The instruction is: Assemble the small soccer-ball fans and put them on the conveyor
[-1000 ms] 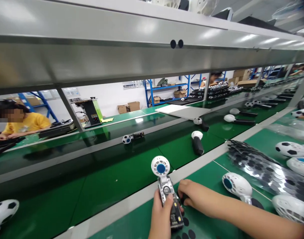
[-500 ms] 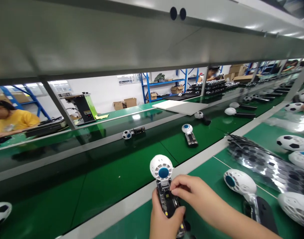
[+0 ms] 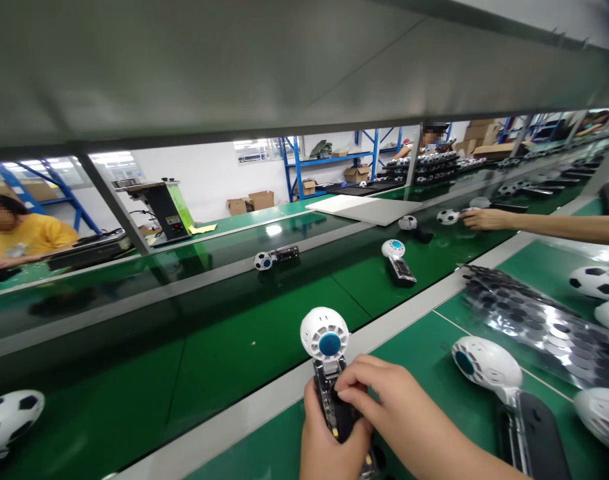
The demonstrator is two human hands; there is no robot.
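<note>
My left hand [image 3: 329,443] is wrapped round the dark handle of a small hand-held fan [image 3: 325,337], whose white round head with a blue centre points away from me. My right hand [image 3: 384,407] reaches over from the right and pinches a small black part against the top of the handle. Both hands are above the grey rail at the near edge of the green conveyor belt [image 3: 224,353].
A second fan [image 3: 487,367] and sheets of black stickers [image 3: 529,323] lie to my right. More fans [image 3: 397,260] and a ball-patterned head [image 3: 9,417] ride on the belt. Another person's hand [image 3: 484,219] reaches onto the belt at far right. A person in yellow [image 3: 14,237] sits opposite.
My right hand left the table and came over the fan's handle, pinching a small black part onto it. The belt carried fans along, and another person's hand reached onto the belt at the right.
</note>
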